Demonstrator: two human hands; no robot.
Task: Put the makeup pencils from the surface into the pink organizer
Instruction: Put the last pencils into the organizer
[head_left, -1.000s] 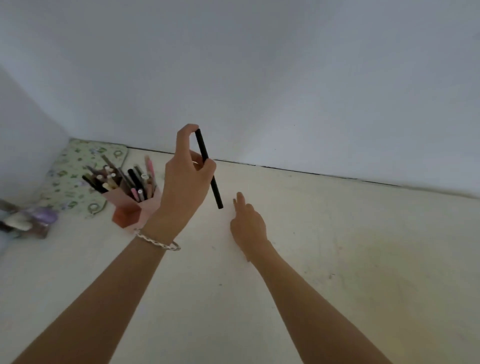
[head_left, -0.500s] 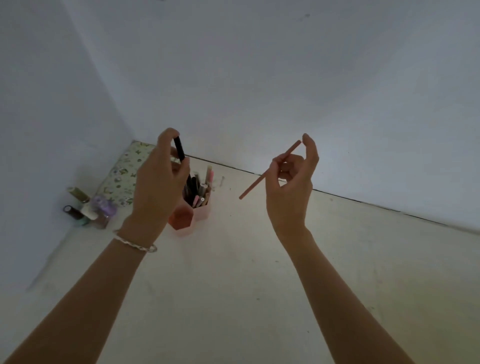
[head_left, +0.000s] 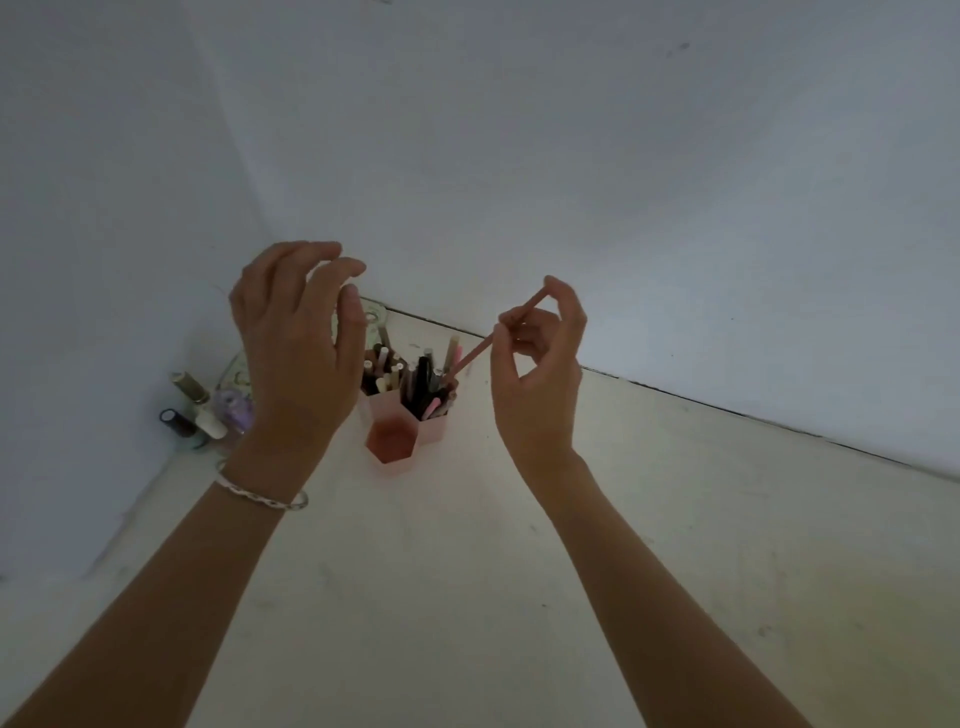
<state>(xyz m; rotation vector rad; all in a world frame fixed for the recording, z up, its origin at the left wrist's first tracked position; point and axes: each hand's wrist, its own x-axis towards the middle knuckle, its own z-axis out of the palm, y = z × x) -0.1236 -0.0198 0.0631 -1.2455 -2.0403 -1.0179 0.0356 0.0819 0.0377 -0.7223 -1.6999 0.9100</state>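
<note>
- My right hand (head_left: 540, 374) pinches a reddish pencil (head_left: 472, 357) between thumb and fingertips near its upper end. The shaft slants down toward eight o'clock, and its lower tip is at the mouth of the right cell of the pink organizer (head_left: 436, 431). I cannot tell whether the tip is inside yet.
- My left hand (head_left: 296, 353) hangs over the organizer's ten o'clock side, fingers loosely curved and holding nothing. A bracelet (head_left: 260, 493) sits on that wrist.
- The organizer stands on the worktop (head_left: 467, 597) near the wall corner. Its two rear cells are crowded with stored pencils (head_left: 382, 371), and the front cell (head_left: 387, 441) is empty.
- At the organizer's nine o'clock stand a few small bottles (head_left: 197, 415).
- I see no loose pencils left on the worktop in this view.
- Risk: the right cell looks packed, so the slanted tip could catch on a neighbour or the rim. If I let go early, the pencil may tip out and roll across the worktop.
- Risk: the organizer looks light and nothing steadies it, so pushing the pencil sideways could shove or topple it toward the bottles.
- Risk: dropping my left hand carelessly could knock the tall sticks in the rear left cell.
</note>
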